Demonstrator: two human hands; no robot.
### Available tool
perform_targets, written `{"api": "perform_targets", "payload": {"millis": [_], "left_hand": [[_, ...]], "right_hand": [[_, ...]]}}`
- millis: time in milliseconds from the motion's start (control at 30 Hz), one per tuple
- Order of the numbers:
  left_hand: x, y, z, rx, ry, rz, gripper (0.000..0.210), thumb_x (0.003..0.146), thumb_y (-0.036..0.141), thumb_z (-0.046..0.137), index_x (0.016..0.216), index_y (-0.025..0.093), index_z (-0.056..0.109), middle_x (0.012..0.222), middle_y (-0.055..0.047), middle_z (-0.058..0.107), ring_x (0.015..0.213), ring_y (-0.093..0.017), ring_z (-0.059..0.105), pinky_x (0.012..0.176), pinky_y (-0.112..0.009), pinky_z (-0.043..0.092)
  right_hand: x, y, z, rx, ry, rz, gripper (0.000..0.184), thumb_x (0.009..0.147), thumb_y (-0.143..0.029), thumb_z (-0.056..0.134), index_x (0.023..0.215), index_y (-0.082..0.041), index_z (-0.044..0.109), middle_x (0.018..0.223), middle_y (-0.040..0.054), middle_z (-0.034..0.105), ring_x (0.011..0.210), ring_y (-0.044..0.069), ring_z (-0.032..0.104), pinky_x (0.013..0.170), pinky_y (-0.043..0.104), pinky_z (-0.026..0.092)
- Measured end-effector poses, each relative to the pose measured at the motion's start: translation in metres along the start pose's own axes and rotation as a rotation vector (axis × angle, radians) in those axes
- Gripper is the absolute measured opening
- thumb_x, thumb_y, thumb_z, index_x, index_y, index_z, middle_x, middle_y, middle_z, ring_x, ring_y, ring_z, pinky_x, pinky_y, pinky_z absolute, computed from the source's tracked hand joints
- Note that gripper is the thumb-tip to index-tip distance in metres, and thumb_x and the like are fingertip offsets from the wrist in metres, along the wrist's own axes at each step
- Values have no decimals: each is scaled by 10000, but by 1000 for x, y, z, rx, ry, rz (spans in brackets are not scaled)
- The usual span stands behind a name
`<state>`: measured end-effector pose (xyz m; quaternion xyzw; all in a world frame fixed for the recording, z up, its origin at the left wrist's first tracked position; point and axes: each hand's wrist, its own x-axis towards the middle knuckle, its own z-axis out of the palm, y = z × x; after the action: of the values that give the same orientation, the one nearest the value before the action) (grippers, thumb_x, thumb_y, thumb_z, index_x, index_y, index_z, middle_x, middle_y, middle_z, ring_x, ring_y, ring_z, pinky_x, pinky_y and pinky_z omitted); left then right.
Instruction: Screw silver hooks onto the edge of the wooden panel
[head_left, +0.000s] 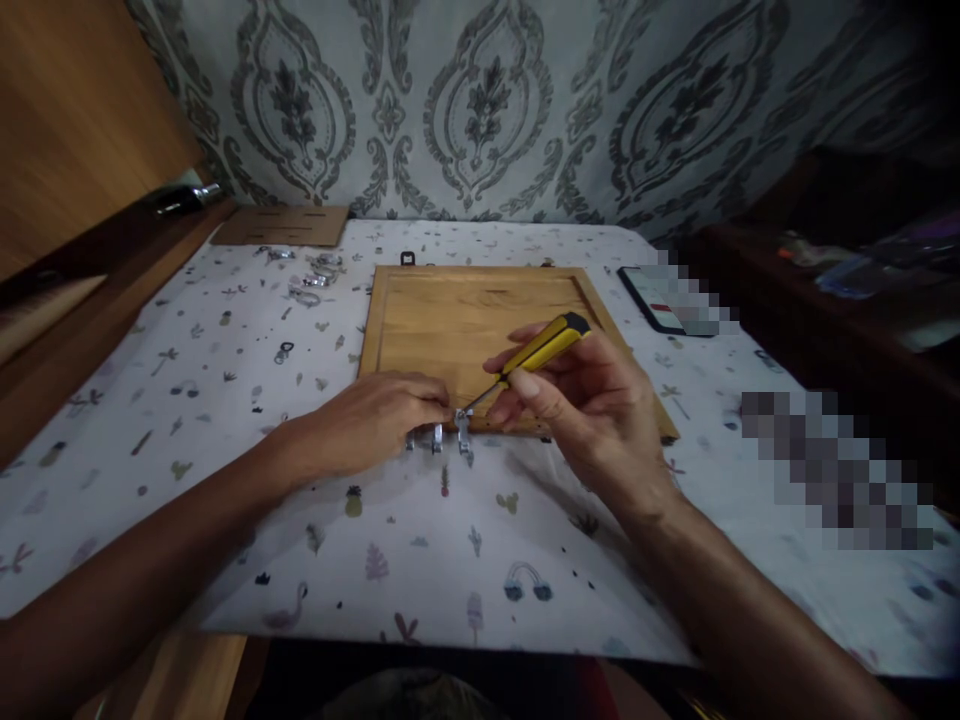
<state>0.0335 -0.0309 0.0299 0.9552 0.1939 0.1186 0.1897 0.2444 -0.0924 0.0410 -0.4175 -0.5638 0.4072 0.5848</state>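
Observation:
My right hand (pixel 592 410) grips a screwdriver (pixel 546 345) with a yellow and black handle, its shaft slanting down to the left. The tip meets a small silver metal hook (pixel 463 430) at the near edge of a framed wooden board (pixel 465 310), which lies flat. Beside that hook a second metal hook (pixel 437 438) hangs over the same edge, and another is partly hidden by my left hand (pixel 382 415). That hand rests on the board's near edge, fingers together and bent at the hooks; what they pinch is hidden.
Loose metal hooks (pixel 315 280) lie on the patterned tablecloth (pixel 315 590) at the back left, near a flat piece of cardboard (pixel 281 225). A phone (pixel 664 300) lies right of the board. Dark furniture (pixel 780 270) borders the table on the right.

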Motion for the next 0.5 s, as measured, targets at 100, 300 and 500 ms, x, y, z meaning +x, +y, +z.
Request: {"api": "perform_targets", "payload": {"millis": [100,300,500], "left_hand": [[1,2,-2,4,-20,-11,247,954,109,543,976,206,769,1120,-48,730,950,-161,694,779,-252,521],[0,0,0,24,-5,-9,317,951,67,514,1066,225,764,1127,-42,739,993,-162,697,788,-251,525],[0,-2,3,22,14,-2,319,958,74,503,1086,218,757,1159,-50,736,1012,-169,700,797,-260,530]], "right_hand": [[0,0,-1,-6,-26,-2,316,848,-484,771,1100,-312,691,923,-1,762,600,143,716,584,317,663],[-2,-1,-2,-54,54,-4,237,783,-415,843,887,-251,706,1055,20,777,445,82,618,416,254,588],[0,1,-6,-4,63,-2,261,758,-382,870,867,-246,676,888,-9,780,465,87,618,444,236,584]]}}
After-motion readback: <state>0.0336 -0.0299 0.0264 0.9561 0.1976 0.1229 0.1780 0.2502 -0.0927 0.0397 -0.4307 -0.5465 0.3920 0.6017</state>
